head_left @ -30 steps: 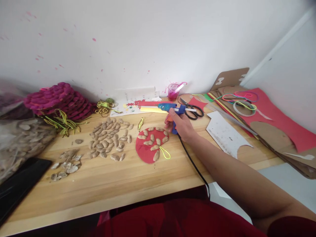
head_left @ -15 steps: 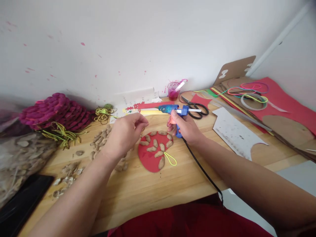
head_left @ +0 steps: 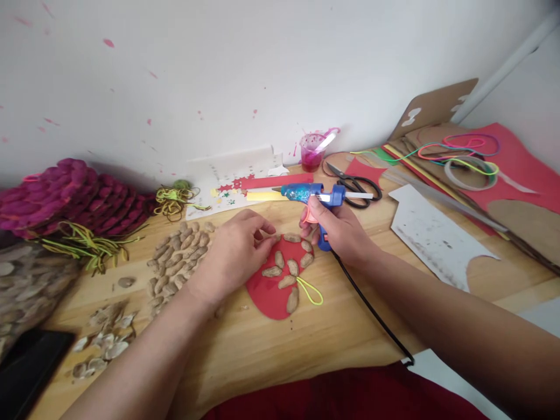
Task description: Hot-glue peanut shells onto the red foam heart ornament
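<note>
My right hand (head_left: 345,230) grips a blue hot glue gun (head_left: 301,192), a finger at its orange trigger. The nozzle points left, and a white glue stick (head_left: 359,195) sticks out behind. Below lies a red paper disc (head_left: 266,300) with several peanuts (head_left: 286,282) on it and a yellow cord loop (head_left: 310,291) at its right edge. My left hand (head_left: 238,251) is over the disc's upper left edge, fingers bent together; whatever they hold is hidden. Left of that hand, loose peanuts (head_left: 175,256) are spread on the wooden table (head_left: 236,361).
Black-handled scissors (head_left: 356,186) and a cup of pink liquid (head_left: 311,153) stand behind the glue gun. At left are purple stacked pieces (head_left: 65,198), cords (head_left: 87,245) and shells (head_left: 105,344). At right lie white board (head_left: 437,239) and coloured cords (head_left: 464,149). A black cable (head_left: 367,309) hangs from the gun.
My left hand has moved right and down onto the disc's edge, covering peanuts that showed before. The view has shifted slightly; my right hand still holds the glue gun.
</note>
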